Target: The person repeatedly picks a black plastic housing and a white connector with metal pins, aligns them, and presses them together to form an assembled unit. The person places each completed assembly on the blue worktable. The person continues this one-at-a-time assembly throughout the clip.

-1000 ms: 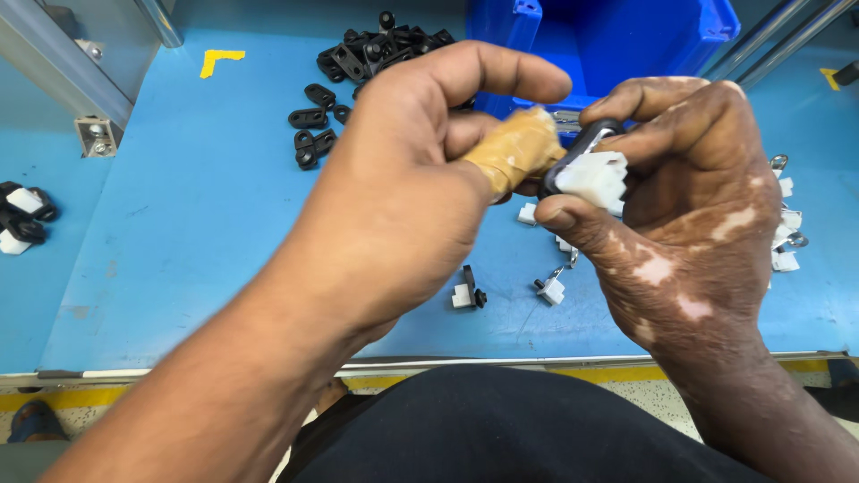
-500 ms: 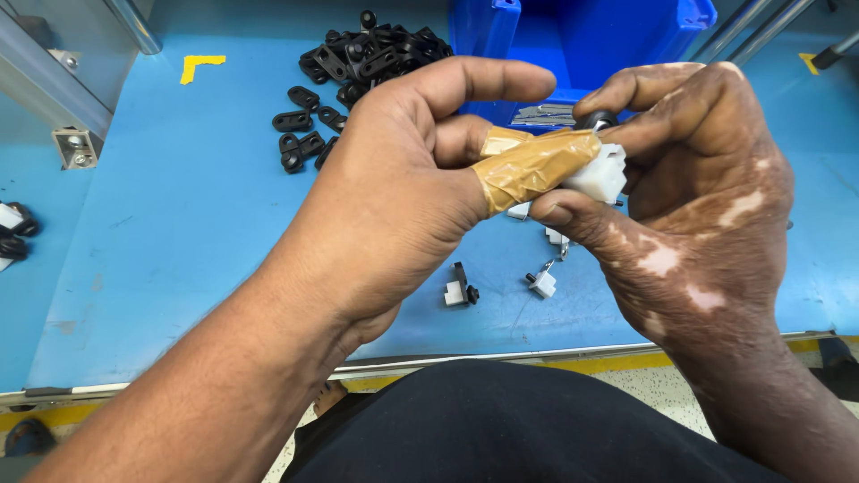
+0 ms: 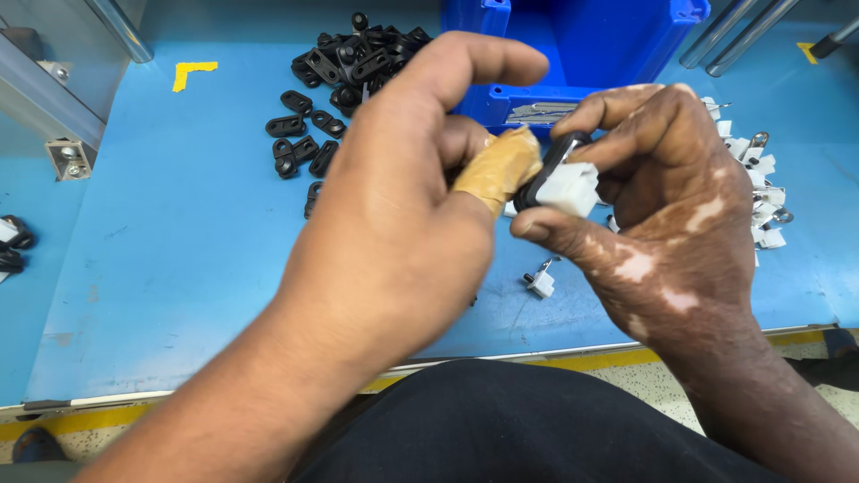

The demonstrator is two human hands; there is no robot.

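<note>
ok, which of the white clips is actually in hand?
The white clip pinched in the right hand fingers, mated to a black piece against the taped left thumb. The other white clips and one loose clip lie on the blue table.

Single head view. The camera is looking steeply down and forward from above the person's lap, facing the far edge of the blue table (image 3: 179,295). It is sitting close to the hands (image 3: 537,188), which are filling the middle of the frame. The near table edge is crossing the bottom; a blue bin (image 3: 582,45) is marking the top.
</note>
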